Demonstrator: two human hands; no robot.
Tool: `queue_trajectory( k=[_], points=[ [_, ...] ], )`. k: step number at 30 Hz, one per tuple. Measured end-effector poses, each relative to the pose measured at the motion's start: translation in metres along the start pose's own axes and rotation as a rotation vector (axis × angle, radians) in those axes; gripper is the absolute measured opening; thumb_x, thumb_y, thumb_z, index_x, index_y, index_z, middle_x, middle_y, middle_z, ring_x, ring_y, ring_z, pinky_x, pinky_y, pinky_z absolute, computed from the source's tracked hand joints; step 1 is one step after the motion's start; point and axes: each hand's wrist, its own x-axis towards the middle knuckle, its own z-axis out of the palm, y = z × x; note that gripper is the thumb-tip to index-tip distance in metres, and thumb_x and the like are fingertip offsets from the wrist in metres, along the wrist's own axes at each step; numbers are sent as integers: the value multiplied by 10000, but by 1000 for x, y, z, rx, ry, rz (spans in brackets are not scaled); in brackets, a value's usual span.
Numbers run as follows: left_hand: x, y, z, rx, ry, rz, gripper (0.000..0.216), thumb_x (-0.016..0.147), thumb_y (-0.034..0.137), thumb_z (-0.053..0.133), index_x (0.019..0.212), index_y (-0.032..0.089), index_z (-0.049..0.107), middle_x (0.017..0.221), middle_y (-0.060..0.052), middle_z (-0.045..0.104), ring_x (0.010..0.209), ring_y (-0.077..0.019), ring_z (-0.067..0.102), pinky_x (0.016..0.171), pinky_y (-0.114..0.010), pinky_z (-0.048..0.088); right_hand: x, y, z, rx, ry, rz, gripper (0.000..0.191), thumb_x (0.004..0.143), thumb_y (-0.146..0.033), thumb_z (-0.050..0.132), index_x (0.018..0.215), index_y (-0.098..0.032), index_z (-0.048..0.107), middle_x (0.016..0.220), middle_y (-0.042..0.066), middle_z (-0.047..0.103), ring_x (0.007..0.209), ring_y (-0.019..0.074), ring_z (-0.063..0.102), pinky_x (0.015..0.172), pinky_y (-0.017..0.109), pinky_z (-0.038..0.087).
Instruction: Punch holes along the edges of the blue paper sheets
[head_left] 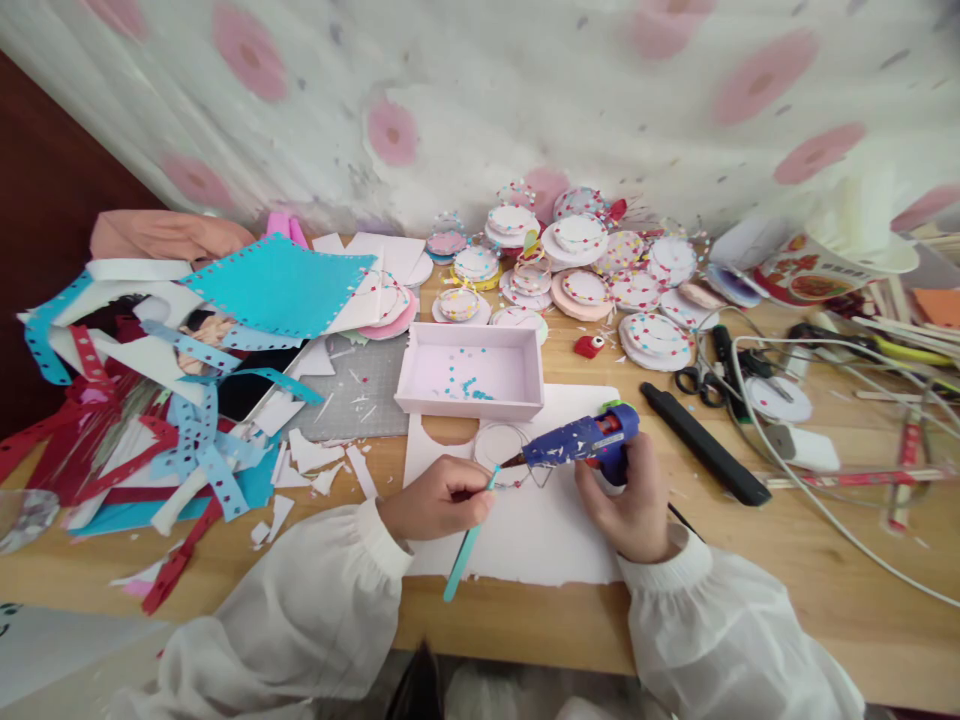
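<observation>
My left hand is closed around teal tweezers, whose tip points up and away from me. A tiny blue piece seems to sit at that tip, too small to make out well. In my right hand is a blue hot glue gun, its dark nozzle close to the tweezers' tip. Under the nozzle lies a white paper disc with a few small red bits near its front edge. It rests on a white sheet with a round cut-out. Behind stands a lilac box holding small blue pieces.
Decorated paper discs with beaded wire crowd the back. Paper scraps and punched strips are heaped at left beside a grey cutting mat. At right lie a black bar-shaped object, scissors, a white cable and a paper cup.
</observation>
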Motion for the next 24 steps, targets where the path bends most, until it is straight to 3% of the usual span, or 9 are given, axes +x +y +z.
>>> queue_trajectory(
  k=[24],
  points=[
    [0,1,0,-3,-3,19,342,794,173,426,522,196,221,518,55,261,496,-88,275,489,-244,241,2,-2,-1,1,-7,-19,243,744,-188,605,936,-204,456,639,-51,400,464,100,366,416,247,340]
  ],
)
